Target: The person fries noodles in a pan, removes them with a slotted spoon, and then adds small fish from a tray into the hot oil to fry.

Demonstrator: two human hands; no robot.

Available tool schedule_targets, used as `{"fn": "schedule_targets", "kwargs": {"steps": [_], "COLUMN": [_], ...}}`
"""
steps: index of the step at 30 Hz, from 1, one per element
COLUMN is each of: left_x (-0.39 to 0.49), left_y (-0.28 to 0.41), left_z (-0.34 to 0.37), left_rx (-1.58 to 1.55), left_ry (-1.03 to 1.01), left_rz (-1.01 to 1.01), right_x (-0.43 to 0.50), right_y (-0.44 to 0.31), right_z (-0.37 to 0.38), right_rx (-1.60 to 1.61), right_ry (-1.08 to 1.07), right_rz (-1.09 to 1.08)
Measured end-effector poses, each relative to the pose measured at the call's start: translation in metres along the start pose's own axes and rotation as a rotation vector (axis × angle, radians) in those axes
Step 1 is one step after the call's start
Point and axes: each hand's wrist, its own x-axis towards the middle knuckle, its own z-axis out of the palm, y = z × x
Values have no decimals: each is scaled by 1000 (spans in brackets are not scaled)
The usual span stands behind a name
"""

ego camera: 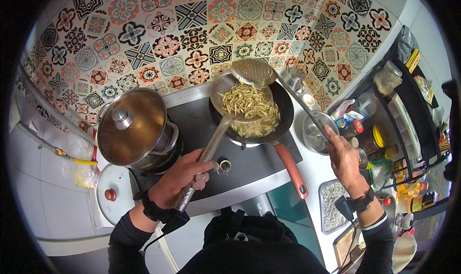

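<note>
My left hand grips the metal handle of a round strainer ladle, its bowl heaped with small fried fish. That bowl hangs over a black wok with a red handle; more small fish lie in bubbling oil in the wok. In my right hand is the long handle of a perforated skimmer, whose head is tilted above the far edge of the strainer ladle, close to the fish. Whether the two tools touch, I cannot tell.
A lidded pot stands on the hob's left side, with a glass lid nearer me. Right of the wok are a metal bowl, jars, a tray of small pale fish and a wooden board. A black rack stands at far right.
</note>
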Motion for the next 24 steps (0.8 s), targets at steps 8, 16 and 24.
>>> {"fn": "schedule_targets", "kwargs": {"steps": [8,16,24], "left_x": [-8,-22,-25], "left_y": [4,10,16], "left_z": [6,6,-3], "left_rx": [1,-27,-33], "left_ry": [23,105,163], "left_rz": [15,53,70], "right_x": [-6,-11,-4], "right_y": [5,44,55], "right_z": [7,12,69], "right_rx": [-10,818,105], "right_ry": [74,1,57], "right_rz": [-15,541,181]}}
